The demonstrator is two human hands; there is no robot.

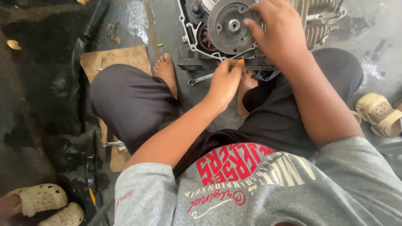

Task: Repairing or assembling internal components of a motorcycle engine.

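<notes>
A motorcycle engine (197, 29) sits on the wet concrete floor in front of me, side cover off. My right hand (278, 31) is spread over its round grey flywheel (226, 27), fingers on the rim. My left hand (226, 79) is closed just below the flywheel, pinching a thin metal tool (247, 55) at the engine's lower edge. A combination wrench (201, 78) lies on the floor under that hand, beside my bare foot (166, 71). I squat with both knees raised in dark trousers.
A sheet of cardboard (115, 58) lies at the left with a small tool on it; another wrench (109, 143) lies by my left thigh. Pale sandals stand at the lower left (42, 201) and the right (381, 113). Finned cylinder parts (316, 25) are at the engine's right.
</notes>
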